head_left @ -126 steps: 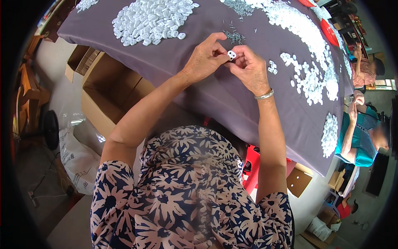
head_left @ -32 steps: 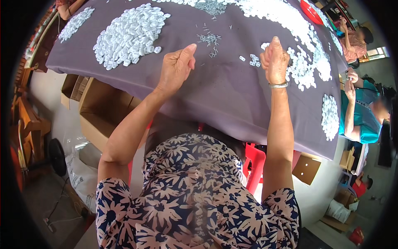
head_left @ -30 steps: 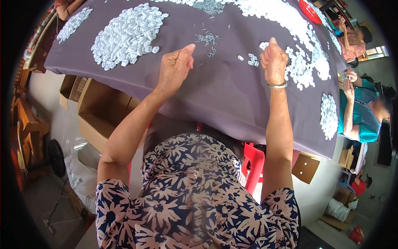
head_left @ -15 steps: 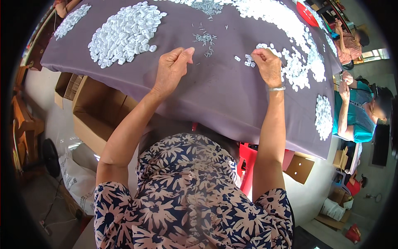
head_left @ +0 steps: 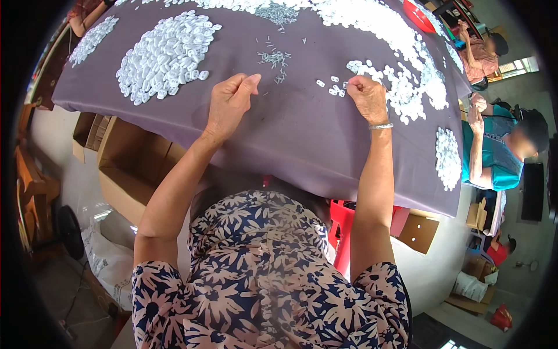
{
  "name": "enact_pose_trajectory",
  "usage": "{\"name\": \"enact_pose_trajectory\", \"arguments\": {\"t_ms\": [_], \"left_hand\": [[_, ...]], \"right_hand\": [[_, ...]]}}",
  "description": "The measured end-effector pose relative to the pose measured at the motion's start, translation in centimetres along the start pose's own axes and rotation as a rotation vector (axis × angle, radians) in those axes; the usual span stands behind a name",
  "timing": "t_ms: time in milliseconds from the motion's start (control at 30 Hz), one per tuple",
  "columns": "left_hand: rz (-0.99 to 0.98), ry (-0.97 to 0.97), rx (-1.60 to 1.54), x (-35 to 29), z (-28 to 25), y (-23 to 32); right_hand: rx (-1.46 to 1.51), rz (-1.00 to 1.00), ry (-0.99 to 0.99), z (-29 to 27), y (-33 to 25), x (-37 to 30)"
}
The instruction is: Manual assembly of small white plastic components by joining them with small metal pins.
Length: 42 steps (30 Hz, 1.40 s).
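Note:
My left hand [head_left: 229, 107] is closed over the tabletop, thumb laid along curled fingers. Whatever it may hold is hidden. My right hand [head_left: 369, 100], with a bracelet at its wrist, has its fingertips pinched together beside a few loose white oval plastic pieces with holes [head_left: 336, 91]. Anything in that pinch is too small to make out. Between and beyond my hands lies a small scatter of thin grey metal pins or screws [head_left: 274, 58]. A large heap of the same white pieces [head_left: 165, 58] is to the left of my left hand.
More white pieces [head_left: 410, 96] spread along the right and far side of the purple-covered table [head_left: 279, 136], around a red dish [head_left: 418, 16]. A larger grey metal pile [head_left: 276, 14] sits at the back. Co-workers sit to the right. An open cardboard box [head_left: 125, 168] stands below left.
The whole view has shifted a little. My right fingertips have drawn slightly back from the loose white pieces. Both hands remain closed, the left nearly in place.

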State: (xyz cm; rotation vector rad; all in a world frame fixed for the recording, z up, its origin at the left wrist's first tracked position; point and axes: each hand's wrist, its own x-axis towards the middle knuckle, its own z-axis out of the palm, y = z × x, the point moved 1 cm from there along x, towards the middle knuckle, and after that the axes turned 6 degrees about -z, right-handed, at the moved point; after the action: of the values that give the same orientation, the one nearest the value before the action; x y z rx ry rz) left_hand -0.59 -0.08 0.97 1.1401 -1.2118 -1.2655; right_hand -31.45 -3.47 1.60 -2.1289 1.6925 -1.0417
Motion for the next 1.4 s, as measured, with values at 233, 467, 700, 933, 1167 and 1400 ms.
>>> {"name": "enact_pose_trajectory", "arguments": {"t_ms": [233,467,700,933,1167,1400], "left_hand": [[0.001,0.001,0.039,0.1,-0.2,0.1],[0.135,0.006,0.065,0.0,0.1,-0.9],[0.182,-0.129,-0.039,-0.6,1.1,-0.1],[0.281,-0.060,-0.015,-0.2,0.0,0.1],[0.298,-0.110,0.201,-0.2,-0.3,0.1],[0.380,-0.176,0.379,-0.3,-0.4,0.3]], "right_hand": [[0.334,0.127,0.101,-0.3,-1.5,0.1],[0.873,0.170,0.184,2.2,-4.4,-0.1],[1.005,0.131,-0.002,7.0,-10.8,-1.1],[0.999,0.023,-0.116,8.7,-12.5,-1.3],[0.748,-0.072,-0.166,7.9,-11.8,-1.3],[0.618,-0.146,-0.188,8.2,-11.2,-1.3]]}}
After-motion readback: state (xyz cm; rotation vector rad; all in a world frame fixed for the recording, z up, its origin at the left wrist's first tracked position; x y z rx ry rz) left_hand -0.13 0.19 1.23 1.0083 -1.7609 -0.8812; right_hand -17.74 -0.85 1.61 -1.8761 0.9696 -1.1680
